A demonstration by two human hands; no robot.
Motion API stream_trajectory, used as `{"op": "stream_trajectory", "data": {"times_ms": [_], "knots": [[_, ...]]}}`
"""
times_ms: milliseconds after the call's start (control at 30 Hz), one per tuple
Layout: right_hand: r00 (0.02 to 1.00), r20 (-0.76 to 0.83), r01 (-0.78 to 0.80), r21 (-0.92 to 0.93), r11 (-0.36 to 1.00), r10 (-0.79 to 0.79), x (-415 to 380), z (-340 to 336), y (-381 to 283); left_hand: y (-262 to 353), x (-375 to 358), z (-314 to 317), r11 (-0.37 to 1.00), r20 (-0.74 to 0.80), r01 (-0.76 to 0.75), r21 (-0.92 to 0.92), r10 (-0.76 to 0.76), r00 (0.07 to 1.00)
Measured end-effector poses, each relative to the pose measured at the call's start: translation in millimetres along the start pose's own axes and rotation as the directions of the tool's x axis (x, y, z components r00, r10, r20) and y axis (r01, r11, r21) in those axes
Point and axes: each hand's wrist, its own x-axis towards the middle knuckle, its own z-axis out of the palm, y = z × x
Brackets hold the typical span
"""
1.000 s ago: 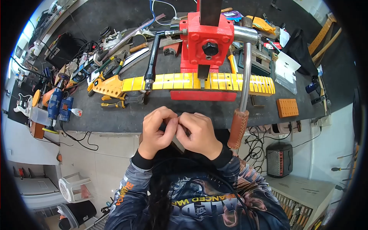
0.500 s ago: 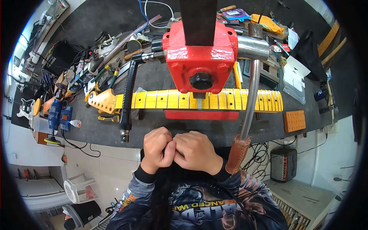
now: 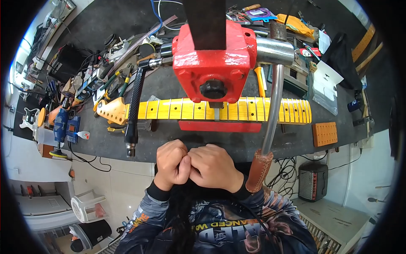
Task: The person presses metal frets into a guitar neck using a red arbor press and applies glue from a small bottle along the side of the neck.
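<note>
Dark workbench (image 3: 165, 146) edges are overlapped by the left hand (image 3: 172, 163) and right hand (image 3: 215, 166), both curled and pressed together, any held item hidden.

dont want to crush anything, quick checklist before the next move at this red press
1. Guitar neck under the press head: ok.
2. Left hand and right hand away from the ram tip: ok.
3. A hand on the leather grip: not ok, neither is.
4. Ram tip lined up on a fret: cannot tell.
5. Hands empty: cannot tell, curled fingers hide it.
</note>
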Motion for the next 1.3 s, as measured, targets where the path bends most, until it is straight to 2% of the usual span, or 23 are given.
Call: {"op": "stream_trajectory", "data": {"times_ms": [267, 400, 467, 833, 900, 1000, 1033, 1067, 1133, 1300], "knots": [[1.0, -0.012, 0.01, -0.077, 0.997, -0.011, -3.0, 2.8, -3.4, 2.1, -1.3, -0.8, 1.0, -0.014, -0.009, 0.006, 0.009, 1.0], [0.999, -0.013, -0.035, -0.028, 0.999, 0.034, 0.5, -1.1, -9.8, 1.9, -2.2, -2.4, 1.0, -0.004, 0.021, -0.016, -0.021, 1.0], [0.99, 0.029, -0.138, 0.034, 0.99, 0.137, 3.5, -5.1, -12.4, 0.8, -1.8, -2.4, 0.999, 0.005, 0.018, -0.036, -0.017, 1.0], [0.989, 0.04, -0.142, 0.009, 0.99, 0.141, 2.6, -5.0, -13.0, 1.3, -3.5, -4.6, 0.999, 0.021, 0.023, -0.026, -0.023, 1.0], [0.989, 0.049, -0.137, 0.006, 0.991, 0.136, 1.3, -7.0, -12.4, 3.4, -1.6, -8.6, 0.973, 0.03, 0.101, -0.21, -0.097, 0.995], [0.978, 0.012, -0.207, 0.067, 0.976, 0.207, 5.6, -8.7, -17.4, -0.4, 13.7, -25.3, 0.949, 0.053, 0.09, -0.303, -0.078, 0.996], [0.977, 0.003, -0.212, 0.07, 0.975, 0.212, 5.6, -8.1, -16.0, -2.5, 9.5, -28.4, 0.916, 0.079, 0.178, -0.36, -0.16, 0.984], [0.984, 0.027, -0.174, 0.031, 0.984, 0.174, 5.4, -7.6, -14.1, -2.8, 8.5, -30.5, 0.916, 0.09, 0.178, -0.361, -0.156, 0.984], [0.989, 0.044, -0.142, -0.009, 0.99, 0.142, 4.7, -7.0, -11.3, -3.2, 8.7, -30.4, 0.849, 0.18, 0.295, -0.438, -0.239, 0.954], [0.99, 0.044, -0.136, 0.029, 0.99, 0.135, 3.3, -8.0, -8.5, -4.0, 11.8, -24.9, 0.87, 0.168, 0.263, -0.418, -0.21, 0.963]]}}
